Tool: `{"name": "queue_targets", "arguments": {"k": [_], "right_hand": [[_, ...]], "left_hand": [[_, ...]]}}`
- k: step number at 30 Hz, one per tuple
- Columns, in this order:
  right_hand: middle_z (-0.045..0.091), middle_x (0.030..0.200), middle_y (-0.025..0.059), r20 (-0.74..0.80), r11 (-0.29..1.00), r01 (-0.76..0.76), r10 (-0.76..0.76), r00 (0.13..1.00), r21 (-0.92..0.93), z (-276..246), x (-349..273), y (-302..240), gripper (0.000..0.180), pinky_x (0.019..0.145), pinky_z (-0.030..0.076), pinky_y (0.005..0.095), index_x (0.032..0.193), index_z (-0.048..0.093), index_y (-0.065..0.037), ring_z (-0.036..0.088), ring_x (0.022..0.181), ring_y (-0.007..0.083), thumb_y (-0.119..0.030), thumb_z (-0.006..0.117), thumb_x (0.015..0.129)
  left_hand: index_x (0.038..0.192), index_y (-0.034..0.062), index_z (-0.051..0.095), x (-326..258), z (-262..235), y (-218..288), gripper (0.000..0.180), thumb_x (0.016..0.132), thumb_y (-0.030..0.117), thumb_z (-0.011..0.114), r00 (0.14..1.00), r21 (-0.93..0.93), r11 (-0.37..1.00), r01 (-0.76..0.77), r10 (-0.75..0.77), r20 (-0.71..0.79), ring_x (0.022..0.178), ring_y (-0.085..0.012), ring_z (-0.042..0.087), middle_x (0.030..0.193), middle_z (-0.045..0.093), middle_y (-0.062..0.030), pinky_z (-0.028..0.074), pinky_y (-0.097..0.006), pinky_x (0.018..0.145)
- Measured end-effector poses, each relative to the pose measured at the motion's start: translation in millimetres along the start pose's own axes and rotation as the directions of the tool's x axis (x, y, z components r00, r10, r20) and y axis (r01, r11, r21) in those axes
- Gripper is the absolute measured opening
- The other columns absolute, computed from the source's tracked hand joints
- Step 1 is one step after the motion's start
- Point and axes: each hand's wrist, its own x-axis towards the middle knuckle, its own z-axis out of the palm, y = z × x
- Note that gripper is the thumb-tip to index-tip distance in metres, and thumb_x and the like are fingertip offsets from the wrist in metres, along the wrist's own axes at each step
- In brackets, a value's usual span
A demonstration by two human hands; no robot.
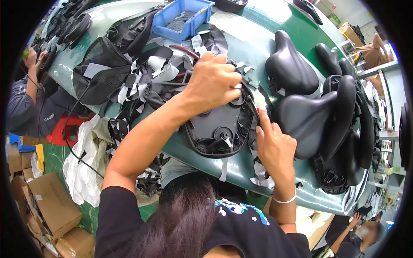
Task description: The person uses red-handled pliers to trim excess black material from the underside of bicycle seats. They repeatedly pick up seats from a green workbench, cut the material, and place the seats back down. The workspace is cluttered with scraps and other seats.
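A black bicycle saddle [211, 124] lies underside up on the table edge in front of me, its dark plastic base and folded cover rim showing. My left hand [213, 81] is closed in a fist above its far end; what it grips is hidden. At the saddle's right rim is my right hand [275, 148], index finger stretched along the edge, thumb below and other fingers curled. A small red spot shows at that fingertip, and anything pinched there is too small to make out. Dark red handles [185, 50] show just beyond my left hand.
Black and white scraps [159, 69] heap left of the saddle, near a blue bin [178, 21]. Several finished black saddles [292, 64] crowd the right side. Cardboard boxes [53, 204] stand on the floor at left. Other people work at left and right.
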Motion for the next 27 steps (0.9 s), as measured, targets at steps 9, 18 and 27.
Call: {"name": "queue_targets", "arguments": {"k": [9,18,27], "right_hand": [[0.056,0.06,0.0084,0.053,0.999,0.029,-0.028,0.998,-0.017,-6,-1,4,0.052,0.042,0.041,0.0418,0.137,0.046,-0.018,0.054,0.043,0.0282,-0.021,0.06,0.087],[0.054,0.071,0.0079,0.26,0.892,0.449,-0.446,0.856,0.05,-31,74,60,0.045,0.061,0.041,0.0388,0.128,0.055,-0.031,0.057,0.066,0.0257,-0.016,0.06,0.086],[0.05,0.058,0.0088,0.387,0.995,0.082,-0.056,0.92,-0.051,-64,-28,54,0.051,0.049,0.036,0.0396,0.136,0.05,-0.015,0.051,0.049,0.0278,-0.021,0.059,0.086]], "left_hand": [[0.099,-0.0008,0.069,-5,-16,-5,0.041,0.096,0.036,0.053,0.583,-0.831,0.104,0.547,-0.76,0.289,0.104,-0.0127,0.053,0.096,0.068,-0.0092,0.038,-0.025,0.086],[0.063,0.005,0.057,-68,-78,44,0.06,0.103,0.034,0.023,0.861,-0.899,0.2,0.39,-0.426,0.279,0.062,-0.0227,0.059,0.06,0.061,-0.0072,0.041,-0.04,0.086],[0.072,0.0085,0.047,-61,-191,-62,0.019,0.089,0.005,0.039,0.728,-0.812,-0.297,-0.503,-0.652,-0.212,0.067,-0.0132,0.04,0.051,0.033,0.0016,0.036,-0.034,0.077]]}}
